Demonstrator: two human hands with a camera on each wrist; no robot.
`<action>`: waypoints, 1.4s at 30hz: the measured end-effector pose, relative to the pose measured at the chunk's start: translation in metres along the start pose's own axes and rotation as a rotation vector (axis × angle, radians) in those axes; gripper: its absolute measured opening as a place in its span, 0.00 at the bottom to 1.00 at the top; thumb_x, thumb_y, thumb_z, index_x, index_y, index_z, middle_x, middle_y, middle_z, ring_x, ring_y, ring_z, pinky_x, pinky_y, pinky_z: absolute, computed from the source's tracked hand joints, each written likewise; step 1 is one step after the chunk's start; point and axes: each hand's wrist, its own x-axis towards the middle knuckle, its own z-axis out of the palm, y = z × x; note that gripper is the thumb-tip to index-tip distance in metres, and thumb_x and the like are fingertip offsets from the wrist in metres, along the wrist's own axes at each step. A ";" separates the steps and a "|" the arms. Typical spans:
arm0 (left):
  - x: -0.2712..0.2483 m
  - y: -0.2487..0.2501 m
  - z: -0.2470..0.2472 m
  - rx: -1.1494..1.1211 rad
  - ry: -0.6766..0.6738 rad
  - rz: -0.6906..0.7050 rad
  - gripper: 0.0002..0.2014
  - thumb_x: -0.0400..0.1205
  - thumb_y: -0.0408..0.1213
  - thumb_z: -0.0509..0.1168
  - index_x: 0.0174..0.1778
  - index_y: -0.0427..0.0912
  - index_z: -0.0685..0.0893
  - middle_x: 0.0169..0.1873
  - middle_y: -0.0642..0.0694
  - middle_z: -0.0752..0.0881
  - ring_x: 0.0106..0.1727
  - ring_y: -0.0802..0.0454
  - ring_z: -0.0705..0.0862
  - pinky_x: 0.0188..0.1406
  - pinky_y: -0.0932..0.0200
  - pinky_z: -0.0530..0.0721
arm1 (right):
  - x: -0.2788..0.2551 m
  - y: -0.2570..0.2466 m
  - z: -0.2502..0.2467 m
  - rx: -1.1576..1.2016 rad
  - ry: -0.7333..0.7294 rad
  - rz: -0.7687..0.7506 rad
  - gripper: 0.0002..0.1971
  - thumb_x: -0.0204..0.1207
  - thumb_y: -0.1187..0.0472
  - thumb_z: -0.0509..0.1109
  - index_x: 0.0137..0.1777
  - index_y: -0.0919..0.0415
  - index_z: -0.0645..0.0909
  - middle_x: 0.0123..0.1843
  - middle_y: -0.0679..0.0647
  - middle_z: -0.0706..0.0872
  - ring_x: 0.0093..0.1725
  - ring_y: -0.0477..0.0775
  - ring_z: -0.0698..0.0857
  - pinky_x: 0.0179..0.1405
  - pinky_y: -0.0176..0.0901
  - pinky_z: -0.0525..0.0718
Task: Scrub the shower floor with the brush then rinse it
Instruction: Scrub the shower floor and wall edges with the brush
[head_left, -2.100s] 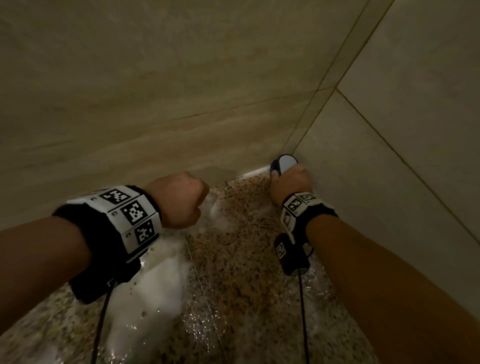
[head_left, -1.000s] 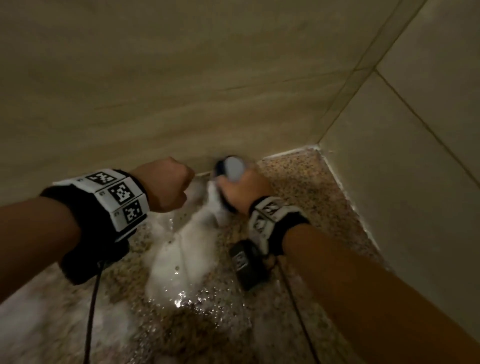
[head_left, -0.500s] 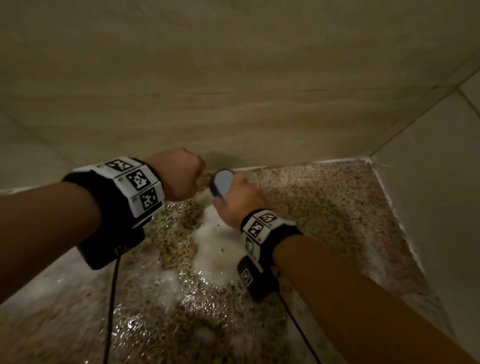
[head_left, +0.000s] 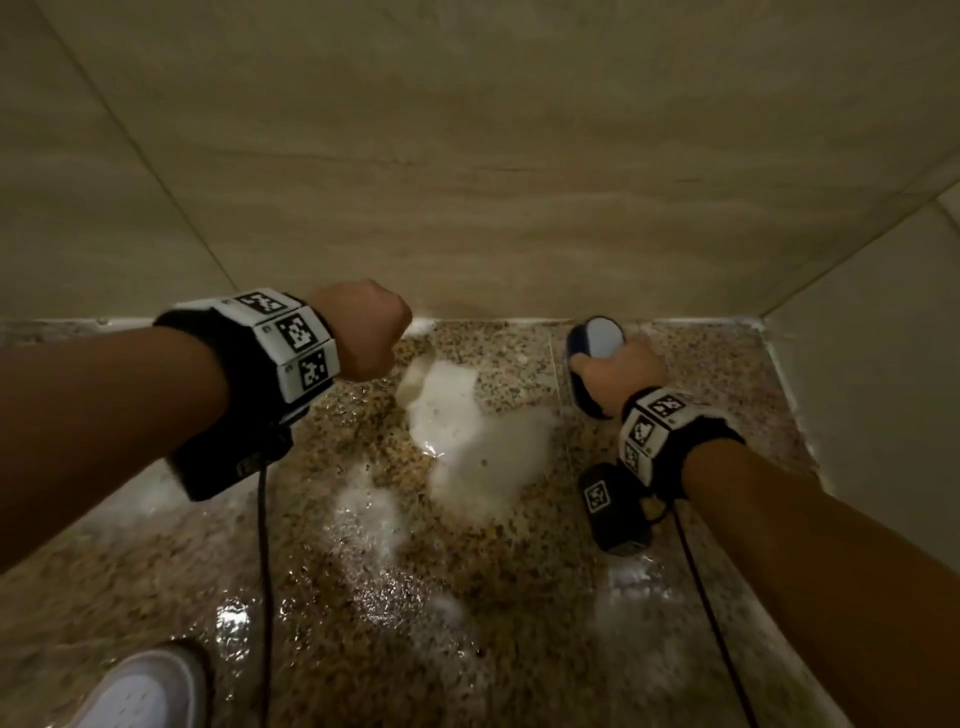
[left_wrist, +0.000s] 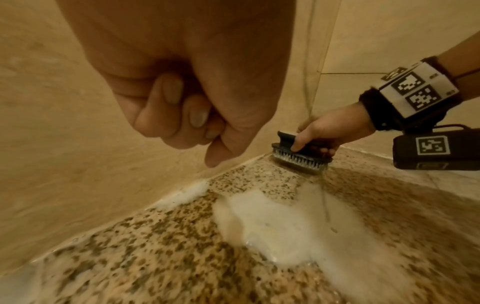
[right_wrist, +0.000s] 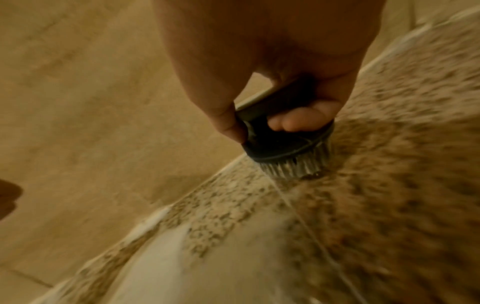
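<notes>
- Head view: a wet speckled granite shower floor (head_left: 363, 571) is seen, bounded by beige tiled walls (head_left: 467, 156); a patch of white foam (head_left: 478, 441) lies near the back wall, between the two hands.
- Head view: the brush (head_left: 595, 338) is gripped by the right hand (head_left: 621, 371) on the floor close to the back wall, toward the right corner; the left hand (head_left: 361, 330) is held as a fist above the floor, nothing in it. A white shoe (head_left: 140, 691) is seen at bottom left.
- Left wrist view: the left hand's fingers (left_wrist: 168, 115) are curled together, holding nothing. The brush (left_wrist: 301, 156) is seen bristles-down on the floor at the wall joint, with the right hand (left_wrist: 330, 129) clamped over its dark handle.
- Right wrist view, blurred: thumb and fingers (right_wrist: 303, 119) are wrapped round the brush (right_wrist: 280, 148), its bristles touching the floor beside a grout line (right_wrist: 311, 224).
</notes>
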 end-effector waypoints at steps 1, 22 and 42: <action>0.001 0.004 -0.001 -0.003 0.008 0.017 0.04 0.77 0.35 0.64 0.38 0.41 0.77 0.36 0.43 0.79 0.38 0.44 0.76 0.35 0.58 0.74 | 0.000 0.009 0.001 0.002 0.014 0.031 0.44 0.77 0.43 0.70 0.83 0.66 0.54 0.72 0.67 0.76 0.64 0.69 0.80 0.50 0.53 0.82; -0.055 -0.035 0.027 -0.077 -0.013 -0.077 0.05 0.77 0.37 0.65 0.41 0.40 0.77 0.46 0.35 0.85 0.50 0.38 0.83 0.38 0.59 0.72 | -0.108 -0.086 0.086 0.202 -0.279 -0.175 0.48 0.69 0.36 0.72 0.81 0.61 0.57 0.65 0.61 0.80 0.44 0.60 0.85 0.42 0.49 0.89; 0.009 0.219 0.030 0.021 -0.085 0.759 0.15 0.82 0.32 0.59 0.29 0.43 0.67 0.28 0.47 0.69 0.28 0.50 0.71 0.32 0.55 0.71 | -0.156 0.193 0.005 0.235 -0.088 0.657 0.31 0.74 0.38 0.71 0.65 0.64 0.79 0.53 0.60 0.83 0.40 0.57 0.81 0.34 0.43 0.78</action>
